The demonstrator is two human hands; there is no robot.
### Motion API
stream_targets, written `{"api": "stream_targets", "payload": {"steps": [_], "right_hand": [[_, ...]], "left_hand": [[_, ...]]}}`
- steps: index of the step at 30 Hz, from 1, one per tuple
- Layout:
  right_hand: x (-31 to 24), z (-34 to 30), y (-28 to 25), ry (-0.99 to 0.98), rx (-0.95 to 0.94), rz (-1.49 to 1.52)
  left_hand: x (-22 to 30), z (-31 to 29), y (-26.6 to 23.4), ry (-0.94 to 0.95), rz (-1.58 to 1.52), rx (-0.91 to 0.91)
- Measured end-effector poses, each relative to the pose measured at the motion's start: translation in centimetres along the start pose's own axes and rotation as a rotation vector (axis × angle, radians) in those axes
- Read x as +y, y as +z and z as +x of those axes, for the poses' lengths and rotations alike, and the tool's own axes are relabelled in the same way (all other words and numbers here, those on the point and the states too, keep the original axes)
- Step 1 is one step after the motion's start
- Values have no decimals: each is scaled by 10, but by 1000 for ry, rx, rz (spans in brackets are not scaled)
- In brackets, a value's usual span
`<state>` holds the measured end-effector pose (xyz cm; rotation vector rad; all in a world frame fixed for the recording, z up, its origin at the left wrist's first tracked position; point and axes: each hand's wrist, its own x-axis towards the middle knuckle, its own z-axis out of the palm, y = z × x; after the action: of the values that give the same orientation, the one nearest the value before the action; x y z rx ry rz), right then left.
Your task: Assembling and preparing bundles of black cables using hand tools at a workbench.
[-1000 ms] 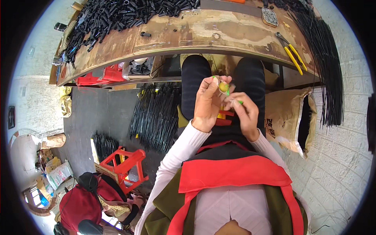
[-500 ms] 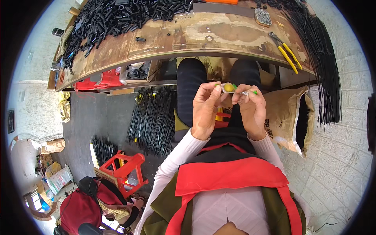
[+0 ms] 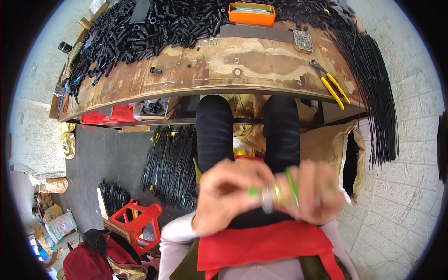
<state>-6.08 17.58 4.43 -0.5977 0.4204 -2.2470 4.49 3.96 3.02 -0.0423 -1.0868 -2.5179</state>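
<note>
Wrapper (image 3: 280, 192), clear with green parts and something yellowish inside, is held up between the two hands, above the lap and near the red apron (image 3: 261, 245). Motion blurs it, so its exact shape is hard to tell. The left hand (image 3: 219, 205) pinches its left end, by a green bit, between thumb and fingers. The right hand (image 3: 319, 193) is curled about its right end, gripping it, though blur hides just how its fingers sit.

Beyond the knees stands the worn wooden desk (image 3: 205, 74). A heap of black parts (image 3: 172, 28) covers its far left, with one loose black piece (image 3: 156, 70) lying apart nearer the front edge. An orange box (image 3: 252, 19) stands behind a dark flat bar (image 3: 256, 32). Yellow-handled pliers (image 3: 332, 86) lie on the right side, near black strands (image 3: 380, 102) hanging over the edge. Below stand a brown sack (image 3: 322, 144), right, and a red stool (image 3: 156, 212), left.
</note>
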Motion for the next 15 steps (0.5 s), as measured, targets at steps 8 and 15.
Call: {"api": "stream_targets", "payload": {"steps": [8,15], "right_hand": [[-16,18,47,-11,-390,-10],[-12,15,38,230,-399,327]], "left_hand": [[38,17,19,393,99,-528],[42,-12,39,78,-104,-248]]}}
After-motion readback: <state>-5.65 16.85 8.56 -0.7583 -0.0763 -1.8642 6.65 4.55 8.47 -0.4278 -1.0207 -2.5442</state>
